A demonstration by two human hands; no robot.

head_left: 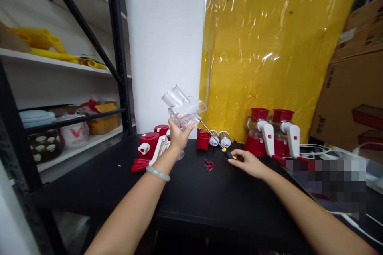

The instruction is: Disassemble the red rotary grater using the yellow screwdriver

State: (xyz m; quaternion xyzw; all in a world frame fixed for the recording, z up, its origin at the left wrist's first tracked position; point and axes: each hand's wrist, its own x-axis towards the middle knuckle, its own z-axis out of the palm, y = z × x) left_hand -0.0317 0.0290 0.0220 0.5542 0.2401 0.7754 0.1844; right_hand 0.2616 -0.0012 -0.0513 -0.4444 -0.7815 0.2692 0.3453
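My left hand (179, 135), with a pale bangle at its wrist, grips a clear plastic grater housing (182, 105) and holds it tilted above the table. Between the fingers of my right hand (247, 162) is the dark and yellow handle of a screwdriver (228, 153). Its long shaft slants up and left, with the tip at the lower right of the clear housing; whether it touches a screw there I cannot tell. Below the shaft lie small red clips (209, 165) with what look like screws. A red hopper (202, 139) and metal grater drums (224, 139) stand behind them.
Red and white parts (149, 145) lie on the black table (194, 199) at left. Two assembled rotary graters (259, 131) stand at right, near white cables and a partly blurred-out device. Shelving (119, 48) rises at left, a yellow plastic curtain (263, 48) behind, and cardboard boxes (353, 71) at far right.
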